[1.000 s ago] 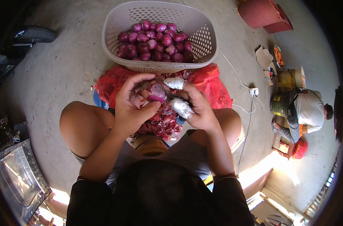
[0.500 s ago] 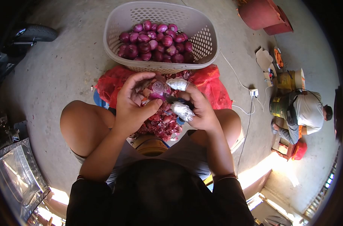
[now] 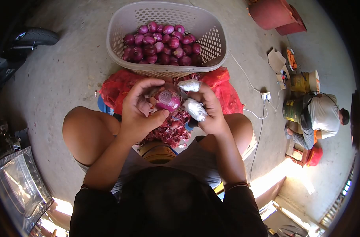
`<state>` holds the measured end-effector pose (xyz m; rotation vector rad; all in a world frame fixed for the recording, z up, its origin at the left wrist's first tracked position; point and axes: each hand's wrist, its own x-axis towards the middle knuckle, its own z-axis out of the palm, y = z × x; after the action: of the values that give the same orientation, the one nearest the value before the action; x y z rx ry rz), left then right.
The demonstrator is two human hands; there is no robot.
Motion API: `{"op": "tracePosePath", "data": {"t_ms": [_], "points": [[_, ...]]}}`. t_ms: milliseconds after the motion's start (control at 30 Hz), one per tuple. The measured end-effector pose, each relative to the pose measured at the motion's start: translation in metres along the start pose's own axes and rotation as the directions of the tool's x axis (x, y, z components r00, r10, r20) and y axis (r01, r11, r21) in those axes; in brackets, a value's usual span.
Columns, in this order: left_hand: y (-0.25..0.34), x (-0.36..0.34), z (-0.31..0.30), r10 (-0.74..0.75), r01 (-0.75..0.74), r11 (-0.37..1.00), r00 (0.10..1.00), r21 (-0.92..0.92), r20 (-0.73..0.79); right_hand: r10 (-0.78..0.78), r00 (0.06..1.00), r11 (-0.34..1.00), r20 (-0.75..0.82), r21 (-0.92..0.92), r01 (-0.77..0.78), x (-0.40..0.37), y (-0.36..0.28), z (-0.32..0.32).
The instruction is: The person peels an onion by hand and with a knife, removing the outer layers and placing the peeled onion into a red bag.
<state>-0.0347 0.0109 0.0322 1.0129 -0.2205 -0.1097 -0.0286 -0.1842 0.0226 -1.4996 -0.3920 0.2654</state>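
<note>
My left hand (image 3: 137, 108) is closed around a red onion (image 3: 168, 100), its fingers behind and thumb along the near side. Papery skin hangs loose on the onion's left, while purple flesh shows on the right. My right hand (image 3: 211, 108) is just right of the onion, thumb and forefinger wrapped in silvery covering. Between those wrapped tips is a small dark blade-like edge, seemingly a small knife (image 3: 183, 94), mostly hidden by the fingers. Beneath both hands lies a heap of onion peels (image 3: 168, 132).
Beyond my hands stands a plastic basket (image 3: 116, 51) holding many red onions (image 3: 164, 43). Red mesh sacking (image 3: 224, 89) lies under its near side. A power strip (image 3: 265, 96) with cords sits at right. Farther right, a person (image 3: 322, 114) bends beside buckets (image 3: 302, 83).
The onion has turned in my left hand, showing more bare purple surface. My right hand's wrapped fingertips have shifted slightly right, away from the onion, and the dark blade shows less.
</note>
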Motion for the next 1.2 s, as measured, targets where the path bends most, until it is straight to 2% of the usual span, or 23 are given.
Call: {"op": "tracePosePath", "data": {"t_ms": [33,167,233,467,600,700,800,900,1000,1100,1200], "points": [[0.000,0.000,0.000,-0.007,0.007,1.000,1.000,-0.009,-0.010,0.084,0.996,0.996,0.040,0.025,-0.085,-0.001,-0.015,-0.003],[-0.001,0.002,-0.003,-0.015,0.015,0.999,1.000,-0.029,-0.014,0.132,0.988,0.989,0.083,-0.072,-0.126,-0.004,-0.016,-0.008],[0.000,0.001,-0.002,-0.016,0.016,1.000,1.000,0.018,-0.018,0.144,0.985,0.984,0.093,-0.122,-0.133,-0.004,-0.015,-0.009],[0.000,-0.001,-0.004,-0.036,0.038,0.990,0.999,0.136,-0.018,0.013,0.989,0.984,0.146,-0.177,0.013,0.003,-0.015,-0.005],[-0.001,-0.001,-0.001,-0.044,0.045,0.996,0.999,0.072,-0.017,-0.082,0.986,0.978,0.145,-0.179,0.107,0.001,0.000,-0.008],[-0.002,0.000,-0.001,-0.033,0.033,0.998,0.999,0.057,-0.008,-0.031,0.991,0.978,0.131,-0.200,0.057,0.001,-0.007,-0.006],[-0.002,0.000,-0.003,-0.034,0.033,0.997,0.999,0.066,0.010,-0.082,0.993,0.977,0.088,-0.192,0.098,0.001,-0.008,-0.004],[-0.001,-0.001,-0.005,-0.027,0.024,0.995,0.999,0.097,0.032,-0.026,0.999,0.986,0.027,-0.165,0.030,0.008,-0.020,-0.002],[0.002,-0.001,-0.001,-0.029,0.028,0.999,0.999,0.043,0.035,0.071,0.996,0.997,0.060,-0.012,-0.070,0.004,-0.020,-0.008],[0.003,0.000,0.000,-0.055,0.055,0.998,0.998,0.022,0.003,0.105,0.983,0.993,0.152,0.032,-0.111,-0.002,-0.024,-0.011],[0.003,0.001,-0.001,-0.045,0.045,0.998,0.999,0.035,-0.007,0.117,0.981,0.990,0.157,-0.102,-0.101,0.001,-0.028,-0.008]]}}
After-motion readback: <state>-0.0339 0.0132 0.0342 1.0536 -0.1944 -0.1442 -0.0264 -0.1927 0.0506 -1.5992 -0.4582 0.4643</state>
